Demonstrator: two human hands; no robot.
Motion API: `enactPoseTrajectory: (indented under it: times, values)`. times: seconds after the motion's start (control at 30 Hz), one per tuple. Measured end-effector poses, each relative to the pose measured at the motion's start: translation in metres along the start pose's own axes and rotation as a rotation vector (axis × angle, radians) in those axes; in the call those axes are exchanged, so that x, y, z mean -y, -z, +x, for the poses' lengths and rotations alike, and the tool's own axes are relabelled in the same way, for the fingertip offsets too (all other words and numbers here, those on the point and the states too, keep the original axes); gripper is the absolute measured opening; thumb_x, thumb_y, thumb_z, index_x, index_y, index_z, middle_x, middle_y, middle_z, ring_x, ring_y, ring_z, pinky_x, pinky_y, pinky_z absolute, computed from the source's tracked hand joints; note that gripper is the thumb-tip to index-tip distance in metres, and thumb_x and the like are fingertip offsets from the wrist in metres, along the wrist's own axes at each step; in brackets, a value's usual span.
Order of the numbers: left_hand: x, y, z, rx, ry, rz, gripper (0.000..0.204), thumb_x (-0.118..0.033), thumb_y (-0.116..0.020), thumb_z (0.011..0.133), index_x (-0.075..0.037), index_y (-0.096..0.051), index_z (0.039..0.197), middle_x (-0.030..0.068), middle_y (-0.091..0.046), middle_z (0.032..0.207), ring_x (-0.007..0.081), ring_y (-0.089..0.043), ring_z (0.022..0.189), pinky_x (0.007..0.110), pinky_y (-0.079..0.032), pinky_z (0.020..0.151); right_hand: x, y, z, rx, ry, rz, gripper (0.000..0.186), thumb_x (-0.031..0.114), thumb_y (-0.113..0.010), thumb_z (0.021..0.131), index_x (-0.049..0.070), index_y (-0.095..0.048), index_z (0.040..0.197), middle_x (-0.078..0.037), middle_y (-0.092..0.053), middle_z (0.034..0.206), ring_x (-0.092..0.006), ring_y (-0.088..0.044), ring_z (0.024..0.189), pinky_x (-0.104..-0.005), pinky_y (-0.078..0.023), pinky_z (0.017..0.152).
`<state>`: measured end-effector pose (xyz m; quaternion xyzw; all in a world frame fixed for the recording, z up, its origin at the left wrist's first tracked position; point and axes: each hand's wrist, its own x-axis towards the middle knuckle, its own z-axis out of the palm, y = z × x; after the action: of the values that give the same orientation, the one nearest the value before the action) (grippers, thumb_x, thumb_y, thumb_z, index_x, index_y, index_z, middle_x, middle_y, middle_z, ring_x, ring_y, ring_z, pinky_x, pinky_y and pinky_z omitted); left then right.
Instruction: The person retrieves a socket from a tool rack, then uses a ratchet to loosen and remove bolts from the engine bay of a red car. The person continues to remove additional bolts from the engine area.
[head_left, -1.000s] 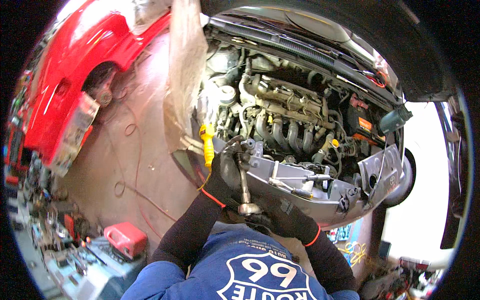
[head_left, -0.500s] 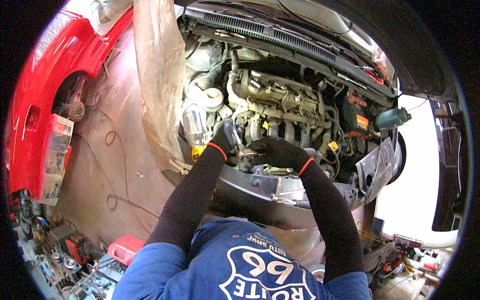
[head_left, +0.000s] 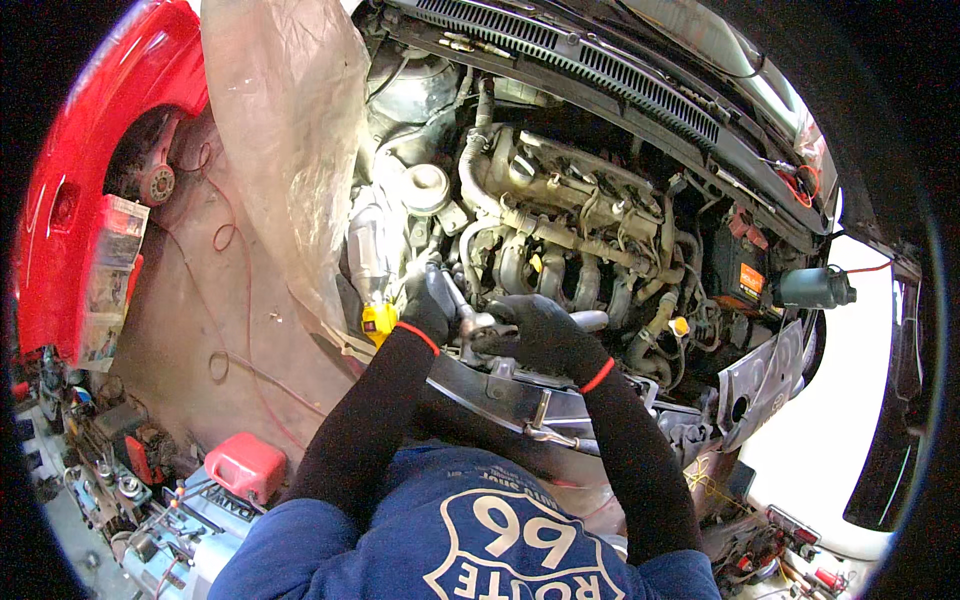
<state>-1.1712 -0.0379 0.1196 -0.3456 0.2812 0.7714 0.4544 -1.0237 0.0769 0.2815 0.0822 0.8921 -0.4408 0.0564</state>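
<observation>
My left hand (head_left: pixel 425 303), in a black glove with a red cuff, is at the front left of an engine (head_left: pixel 560 225). Its fingers are closed around a shiny metal extension bar (head_left: pixel 455 290), partly hidden by the glove. The bar runs toward the head of a ratchet wrench (head_left: pixel 476 326). My right hand (head_left: pixel 540 335), gloved alike, is closed over that ratchet near its head; a pale handle end shows past the far side of the hand. Beside my left hand is a clear, bottle-like thing with a yellow end (head_left: pixel 378 320). Where the bar's far tip sits is hidden.
A car battery (head_left: pixel 738 268) and a dark cylinder (head_left: pixel 815 288) are to the right. The car's front crossmember (head_left: pixel 500 395) lies below my forearms. At left hang plastic sheeting (head_left: pixel 290 130) and a red car body (head_left: pixel 80 200). A red hose (head_left: pixel 245 270) trails across the floor.
The view has shifted, so the engine appears lower and larger. Both hands remain at the ratchet, with the bar between them at a slightly different slant.
</observation>
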Motion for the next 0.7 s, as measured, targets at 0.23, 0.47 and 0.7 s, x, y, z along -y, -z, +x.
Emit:
enactPoseTrajectory:
  times: [0.23,0.47,0.7]
  values:
    - [0.014,-0.050,-0.099,0.448,0.040,0.032,0.007,-0.022,-0.053,0.100,-0.016,-0.054,0.097,-0.0017,-0.054,0.077,0.0102,-0.051,0.061,0.024,-0.044,0.051,0.080,-0.024,-0.081,-0.433,-0.060,-0.096,0.080,0.060,-0.081,0.071,0.009,-0.058,0.128,-0.017,-0.065,0.076,-0.0349,-0.064,0.062,-0.0476,-0.049,0.055]
    - [0.016,-0.063,-0.152,0.534,0.077,0.284,0.006,-0.018,-0.055,0.100,-0.017,-0.056,0.105,-0.0004,-0.055,0.077,0.0101,-0.048,0.058,0.023,-0.041,0.047,0.118,-0.055,-0.125,-0.642,-0.141,-0.026,0.043,0.049,-0.075,0.079,0.010,-0.061,0.090,-0.014,-0.062,0.073,-0.0369,-0.062,0.065,-0.0493,-0.047,0.058]
    - [0.055,-0.056,-0.204,0.656,-0.056,0.374,0.020,-0.017,-0.056,0.098,-0.015,-0.051,0.118,0.0015,-0.053,0.076,0.0112,-0.049,0.060,0.025,-0.042,0.049,0.136,-0.072,-0.180,-0.755,-0.097,0.052,0.040,0.046,-0.073,0.083,0.009,-0.060,0.087,-0.013,-0.059,0.075,-0.0356,-0.059,0.066,-0.0474,-0.045,0.059]
